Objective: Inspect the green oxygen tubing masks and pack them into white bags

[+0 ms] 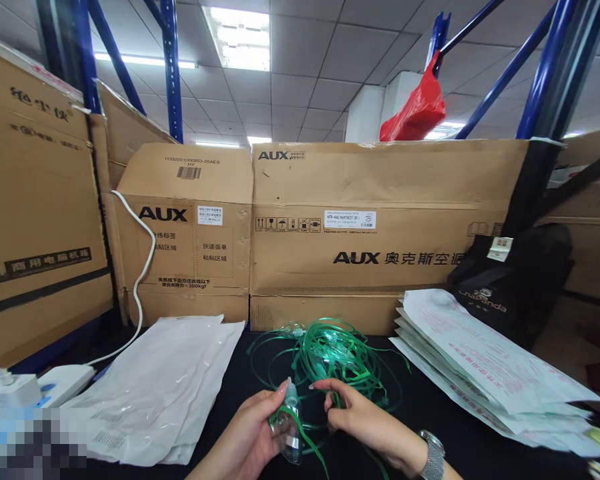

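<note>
My left hand [263,427] is closed around a clear plastic oxygen mask [293,440] with a pale green connector on top. A green strap [305,433] loops from the mask and hangs down in front of it. To its right, my right hand [347,410] has its index finger pointing toward the connector, apart from it. Its other fingers curl around a strand of green tubing, partly hidden by the hand. Just beyond both hands lies a tangled heap of coiled green tubing [337,350] with clear plastic parts among it.
Flat white packages [165,380] lie on the black table at left, beside a power strip [65,383] with a white cable. A stack of printed pouches [490,360] stands at right, near a black bag [515,287]. Cardboard boxes [390,193] wall off the back.
</note>
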The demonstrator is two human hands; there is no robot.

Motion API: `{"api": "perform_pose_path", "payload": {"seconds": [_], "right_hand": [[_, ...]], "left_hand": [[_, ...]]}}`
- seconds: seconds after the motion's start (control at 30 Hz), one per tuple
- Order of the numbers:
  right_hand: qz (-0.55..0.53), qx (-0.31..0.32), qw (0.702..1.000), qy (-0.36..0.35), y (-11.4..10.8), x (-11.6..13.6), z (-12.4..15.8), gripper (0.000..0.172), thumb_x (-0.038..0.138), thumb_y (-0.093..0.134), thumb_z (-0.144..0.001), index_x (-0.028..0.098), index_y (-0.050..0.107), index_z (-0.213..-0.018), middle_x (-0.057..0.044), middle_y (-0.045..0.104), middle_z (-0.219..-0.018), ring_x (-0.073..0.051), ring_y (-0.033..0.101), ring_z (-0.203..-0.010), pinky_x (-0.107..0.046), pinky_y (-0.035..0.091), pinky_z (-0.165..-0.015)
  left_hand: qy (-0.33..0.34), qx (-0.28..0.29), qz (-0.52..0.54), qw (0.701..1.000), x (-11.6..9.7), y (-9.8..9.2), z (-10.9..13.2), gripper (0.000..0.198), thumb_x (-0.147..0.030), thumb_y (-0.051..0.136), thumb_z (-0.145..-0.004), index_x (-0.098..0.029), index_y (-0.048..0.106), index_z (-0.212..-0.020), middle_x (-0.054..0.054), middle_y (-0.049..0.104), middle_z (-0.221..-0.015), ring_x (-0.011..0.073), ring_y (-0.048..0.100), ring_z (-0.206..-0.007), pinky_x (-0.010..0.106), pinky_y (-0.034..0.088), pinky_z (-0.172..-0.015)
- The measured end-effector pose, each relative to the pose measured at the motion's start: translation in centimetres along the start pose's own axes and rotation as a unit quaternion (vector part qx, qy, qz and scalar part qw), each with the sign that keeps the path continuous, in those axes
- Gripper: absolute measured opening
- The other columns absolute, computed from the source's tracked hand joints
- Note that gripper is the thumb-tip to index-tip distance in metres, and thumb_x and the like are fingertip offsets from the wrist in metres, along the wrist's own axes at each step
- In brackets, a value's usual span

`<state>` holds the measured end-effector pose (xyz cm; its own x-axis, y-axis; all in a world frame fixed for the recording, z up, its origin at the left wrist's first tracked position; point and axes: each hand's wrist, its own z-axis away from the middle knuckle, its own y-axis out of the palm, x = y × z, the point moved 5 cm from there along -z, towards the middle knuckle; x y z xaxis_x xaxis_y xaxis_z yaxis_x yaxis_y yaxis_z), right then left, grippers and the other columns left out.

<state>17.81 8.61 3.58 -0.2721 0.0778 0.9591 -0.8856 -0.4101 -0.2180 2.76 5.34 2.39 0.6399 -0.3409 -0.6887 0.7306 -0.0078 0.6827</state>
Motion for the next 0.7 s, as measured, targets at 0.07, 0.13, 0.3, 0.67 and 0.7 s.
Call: {"api": "perform_pose_path", "payload": {"seconds": [0.07,0.13,0.3,0.67,0.7], "right_hand": [[-0.029,-0.02,0.999,0.0,-0.3,0.1,-0.1,0.048,0.006,0.042,-0.052,0.019,0.054,-0.097,0.004,0.046,-0.072,-0.006,0.038,-0.051,-0.02,0.028,-0.049],[-0.053,-0.035,0.998,0.007,-0.5,-0.1,-0.4,0.05,0.007,0.038,-0.051,0.018,0.055,-0.096,0.003,0.049,-0.076,-0.005,0.033,-0.045,-0.021,0.024,-0.045],[-0.066,-0.028,0.997,0.014,-0.4,-0.9,-1.1,0.041,0.01,0.038,-0.052,0.014,0.061,-0.086,0.0,0.057,-0.072,-0.005,0.031,-0.041,-0.021,0.02,-0.042],[-0.039,-0.002,0.999,-0.025,0.0,-1.0,-1.8,0.018,0.015,0.048,-0.059,0.013,0.065,-0.067,-0.003,0.063,-0.065,-0.013,0.055,-0.06,-0.022,0.038,-0.049],[-0.039,0.004,0.999,-0.023,0.1,-1.0,-1.8,0.017,0.018,0.051,-0.06,0.012,0.064,-0.068,-0.003,0.063,-0.063,-0.012,0.055,-0.058,-0.022,0.039,-0.05]], "left_hand": [[0.003,0.003,0.001,1.0,0.0,-0.1,-0.1,0.013,-0.024,0.066,-0.068,-0.011,0.061,-0.068,0.003,0.061,-0.059,0.0121,0.057,-0.051,0.024,0.041,-0.052],[0.001,0.01,0.003,1.0,0.0,-0.1,-0.2,0.015,-0.023,0.064,-0.069,-0.011,0.062,-0.078,0.004,0.062,-0.064,0.0132,0.058,-0.055,0.025,0.042,-0.054],[0.0,0.013,0.021,1.0,-0.1,-0.2,-0.1,0.028,-0.018,0.062,-0.07,-0.015,0.058,-0.098,0.006,0.065,-0.079,0.0137,0.06,-0.061,0.026,0.043,-0.058],[0.051,-0.045,0.025,0.997,-1.0,-0.1,0.4,0.026,-0.027,0.064,-0.068,-0.019,0.058,-0.092,-0.003,0.055,-0.064,0.0094,0.051,-0.054,0.023,0.04,-0.053],[0.055,-0.054,0.011,0.997,-1.0,-0.2,0.5,0.024,-0.027,0.066,-0.066,-0.019,0.059,-0.088,-0.004,0.053,-0.061,0.0087,0.05,-0.052,0.022,0.039,-0.051]]}}
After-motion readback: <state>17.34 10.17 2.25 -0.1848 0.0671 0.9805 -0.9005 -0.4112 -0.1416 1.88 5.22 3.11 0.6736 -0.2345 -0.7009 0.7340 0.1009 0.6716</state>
